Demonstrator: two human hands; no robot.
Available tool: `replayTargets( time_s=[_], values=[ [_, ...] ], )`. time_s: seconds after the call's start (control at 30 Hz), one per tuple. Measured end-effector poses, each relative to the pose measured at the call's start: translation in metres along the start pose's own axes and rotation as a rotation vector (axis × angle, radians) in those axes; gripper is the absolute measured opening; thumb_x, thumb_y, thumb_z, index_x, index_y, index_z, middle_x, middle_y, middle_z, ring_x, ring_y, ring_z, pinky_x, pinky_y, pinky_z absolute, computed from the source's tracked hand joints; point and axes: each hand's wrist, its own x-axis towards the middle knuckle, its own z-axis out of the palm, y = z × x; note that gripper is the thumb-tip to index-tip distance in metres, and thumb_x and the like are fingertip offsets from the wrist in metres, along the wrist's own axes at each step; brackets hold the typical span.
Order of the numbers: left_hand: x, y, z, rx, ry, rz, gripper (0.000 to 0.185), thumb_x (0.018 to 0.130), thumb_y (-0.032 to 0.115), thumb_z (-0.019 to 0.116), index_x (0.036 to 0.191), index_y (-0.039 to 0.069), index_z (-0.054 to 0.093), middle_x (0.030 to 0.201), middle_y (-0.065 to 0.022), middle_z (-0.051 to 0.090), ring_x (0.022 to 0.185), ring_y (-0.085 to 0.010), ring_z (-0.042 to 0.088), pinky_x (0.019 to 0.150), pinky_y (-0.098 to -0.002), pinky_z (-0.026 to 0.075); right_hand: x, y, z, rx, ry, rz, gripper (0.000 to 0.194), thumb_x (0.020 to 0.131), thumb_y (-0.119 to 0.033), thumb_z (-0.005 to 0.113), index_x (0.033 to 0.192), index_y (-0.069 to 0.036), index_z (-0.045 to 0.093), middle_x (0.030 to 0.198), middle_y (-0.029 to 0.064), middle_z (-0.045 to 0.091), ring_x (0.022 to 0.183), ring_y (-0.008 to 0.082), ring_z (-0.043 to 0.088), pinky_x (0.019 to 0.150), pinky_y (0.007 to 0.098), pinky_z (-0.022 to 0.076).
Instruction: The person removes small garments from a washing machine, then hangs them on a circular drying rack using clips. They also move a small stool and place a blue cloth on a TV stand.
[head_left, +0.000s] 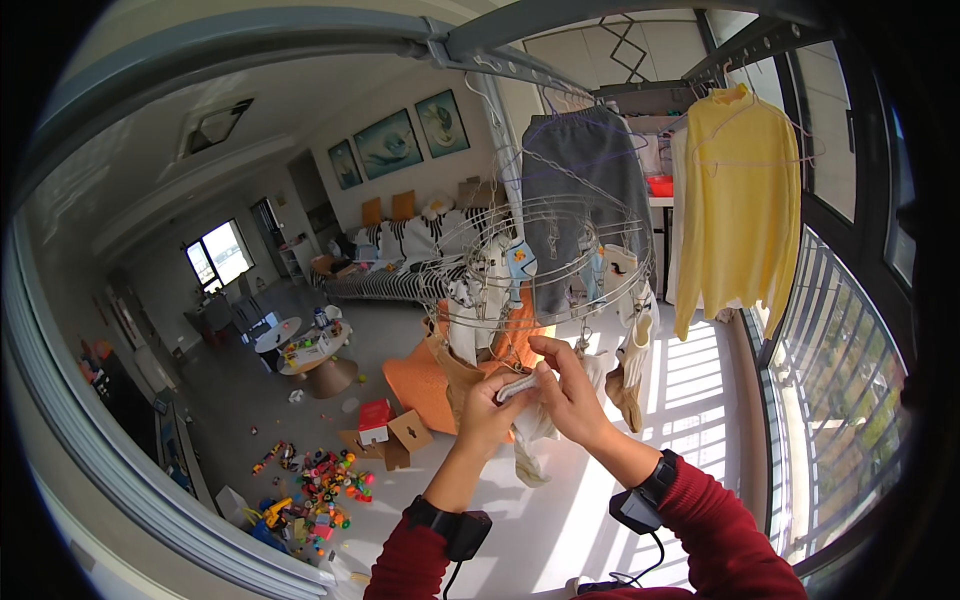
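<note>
A white sock (531, 450) hangs from between my two hands, its cuff pinched in the fingers. My left hand (486, 414) grips the cuff from the left. On the other side my right hand (571, 397) holds the same cuff between thumb and fingers. Just above is a round wire drying rack (487, 324) with clips, hung by chains. Brown-and-cream socks (634, 367) dangle from it at the right, and a tan sock (456, 367) at the left. A blue sock (520, 262) with an orange motif is clipped farther back.
Dark grey trousers (570, 157) and a yellow sweater (739, 195) hang from the overhead rails. Scattered toys (330, 480) and an open cardboard box (401, 442) lie on the floor at left. Railings (840, 382) run along the right. Orange cloth (412, 386) shows behind the rack.
</note>
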Motion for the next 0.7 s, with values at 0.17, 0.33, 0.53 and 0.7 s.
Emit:
replayTargets(
  time_s=[0.17, 0.33, 0.53, 0.7],
  values=[
    [-0.004, 0.003, -0.005, 0.049, 0.031, -0.048, 0.017, 0.081, 0.007, 0.066, 0.095, -0.002, 0.064, 0.082, -0.0007, 0.062, 0.07, -0.0045, 0.054, 0.062, -0.0196, 0.044, 0.045, 0.048, 0.013, 0.188, 0.101, 0.226, 0.039, 0.088, -0.015, 0.058, 0.122, 0.0, 0.045, 0.108, 0.0077, 0.056, 0.097, 0.014, 0.053, 0.085, 0.0273, 0.0424],
    [-0.005, 0.001, -0.007, 0.106, -0.007, 0.077, 0.019, 0.08, 0.009, 0.067, 0.094, -0.003, 0.064, 0.079, -0.0008, 0.062, 0.067, -0.0037, 0.054, 0.058, -0.0195, 0.045, 0.082, 0.074, 0.017, -0.405, 0.175, 0.208, 0.045, 0.078, -0.023, 0.072, 0.111, 0.002, 0.054, 0.081, 0.0035, 0.06, 0.072, 0.0081, 0.057, 0.059, 0.0221, 0.0449],
    [-0.01, -0.007, -0.021, 0.096, -0.064, 0.005, 0.019, 0.08, 0.007, 0.067, 0.096, -0.003, 0.064, 0.085, -0.0027, 0.063, 0.073, -0.0065, 0.057, 0.064, -0.0211, 0.047, 0.093, 0.079, 0.012, -0.069, 0.049, 0.288, 0.034, 0.078, -0.024, 0.072, 0.096, 0.003, 0.061, 0.078, 0.0051, 0.063, 0.065, 0.0093, 0.058, 0.058, 0.0227, 0.0467],
    [-0.011, -0.034, -0.041, 0.056, -0.165, -0.251, 0.022, 0.081, 0.005, 0.066, 0.1, -0.005, 0.063, 0.093, -0.0054, 0.064, 0.083, -0.0093, 0.059, 0.073, -0.0226, 0.047, 0.087, 0.081, 0.007, -0.128, 0.098, 0.22, 0.035, 0.077, -0.021, 0.074, 0.097, 0.005, 0.061, 0.078, 0.0056, 0.063, 0.068, 0.0086, 0.057, 0.061, 0.0226, 0.0473]
  ],
)
